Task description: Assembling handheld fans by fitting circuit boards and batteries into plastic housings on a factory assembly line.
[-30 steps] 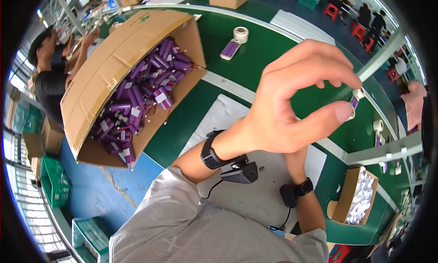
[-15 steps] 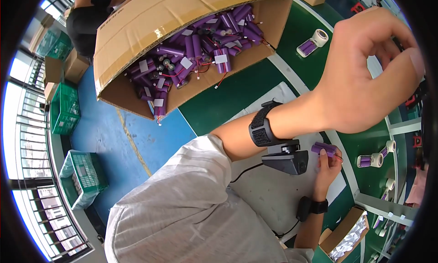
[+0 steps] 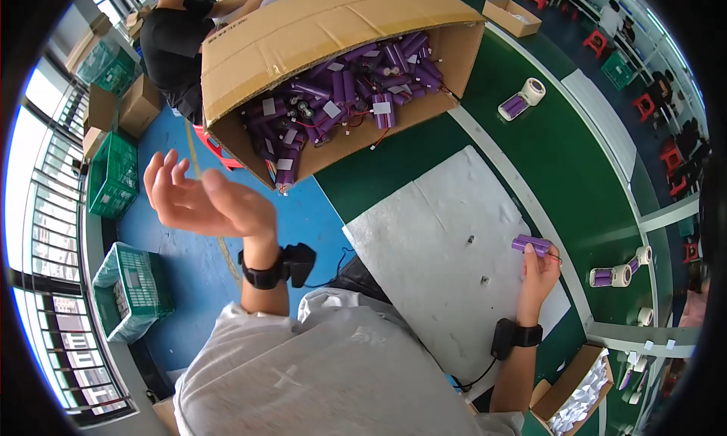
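Note:
My left hand [image 3: 208,201] is raised over the blue floor at the left, below the big cardboard box's near corner. Its fingers are apart and loosely bent, with nothing in them. At the right, my right hand [image 3: 539,273] pinches a purple battery pack [image 3: 531,245] above the right edge of a whitish mat [image 3: 432,232]. A thin red wire trails from the pack beside the fingers. The large cardboard box [image 3: 333,31] lies tilted with its mouth toward me. Inside it are several purple battery packs [image 3: 384,112] with white labels and red wires.
Tape rolls with purple packs [image 3: 521,99] stand on the green table [image 3: 560,186]. A small carton of white paper pieces [image 3: 579,394] is at the lower right. Green crates [image 3: 136,292] stand on the floor at left. A person in black [image 3: 170,50] sits beyond the box.
My left arm has swung from far right, across the mat, to the left over the floor. My right hand keeps the battery pack in nearly the same place.

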Tool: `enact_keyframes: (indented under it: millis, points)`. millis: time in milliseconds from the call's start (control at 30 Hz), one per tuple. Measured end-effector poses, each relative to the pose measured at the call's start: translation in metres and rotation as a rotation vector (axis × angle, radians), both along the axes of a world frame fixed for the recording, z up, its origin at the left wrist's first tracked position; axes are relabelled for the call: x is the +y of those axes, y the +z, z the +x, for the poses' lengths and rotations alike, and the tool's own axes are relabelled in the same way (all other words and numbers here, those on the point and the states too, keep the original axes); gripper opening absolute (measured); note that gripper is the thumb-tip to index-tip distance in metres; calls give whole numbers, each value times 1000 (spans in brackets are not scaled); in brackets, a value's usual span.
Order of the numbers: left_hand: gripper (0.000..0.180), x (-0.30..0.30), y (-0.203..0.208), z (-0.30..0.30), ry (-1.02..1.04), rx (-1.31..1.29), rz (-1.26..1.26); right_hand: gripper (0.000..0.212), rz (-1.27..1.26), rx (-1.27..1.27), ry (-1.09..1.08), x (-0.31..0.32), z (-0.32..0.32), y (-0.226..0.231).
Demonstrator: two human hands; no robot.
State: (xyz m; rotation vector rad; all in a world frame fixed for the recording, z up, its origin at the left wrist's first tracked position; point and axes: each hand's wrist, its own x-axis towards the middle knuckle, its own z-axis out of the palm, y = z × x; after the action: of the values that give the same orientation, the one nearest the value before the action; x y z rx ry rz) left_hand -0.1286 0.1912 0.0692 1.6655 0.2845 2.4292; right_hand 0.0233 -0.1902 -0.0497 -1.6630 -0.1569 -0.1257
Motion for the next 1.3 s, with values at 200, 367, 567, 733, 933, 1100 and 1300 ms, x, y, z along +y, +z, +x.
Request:
enact_keyframes:
  millis: [200, 367, 567, 733, 933, 1100, 1300]
  points:
    - [47, 62, -96, -28, -542, -115, -1369, 24, -2, -2, 19, 4, -3, 2]
    - [45, 58, -144, 7, -878, -176, -1205, 24, 34, -13, 32, 4, -6, -3]
    - [41, 61, -162, 18, -720, -152, -1198, 25, 46, -1, 47, 4, -2, -6]
    - [42, 56, -163, 22, -615, -160, -1171, 26, 2, 30, 23, 4, -4, 3]
    - [43, 37, -172, 7, -779, -298, -1250, 28, 11, 46, 39, 4, -5, 3]
    - [43, 3, -170, -2, -968, -233, -1284, 29, 11, 44, 31, 1, -5, 0]
    - [34, 1, -176, -4, -944, -72, -1365, 27, 0, 33, 57, 3, -6, 2]
